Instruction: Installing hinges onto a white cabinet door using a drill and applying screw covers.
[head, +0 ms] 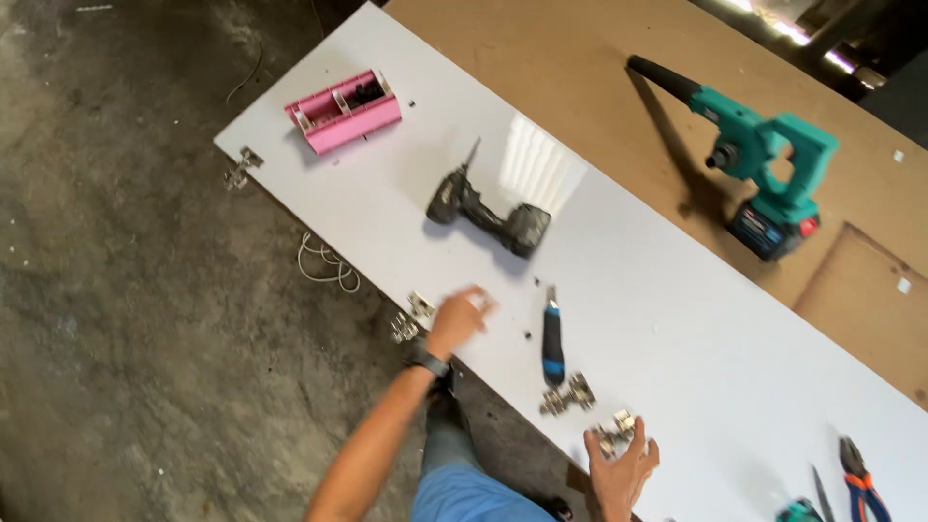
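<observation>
Cabinet hinge of bright metal, pinched loosely in the right hand at the near edge of the white panel, fingers curled part-way about it. Just beyond, a second loose hinge, lying flat on the panel and untouched, beside a blue-and-black screwdriver. Further left, the left hand, blurred, fingers spread and holding nothing, hovering just beside a hinge already seated at the panel's edge. Past that, a dark cordless drill on its side in the middle of the panel, then a pink parts tray and another fitted hinge at the far corner. To the right, on the brown board, a teal cordless blower; at the near right corner, orange-handled pliers. By the look of it: two hinges mounted along the edge, two more yet to go on, drill lying idle, roughly half done.
</observation>
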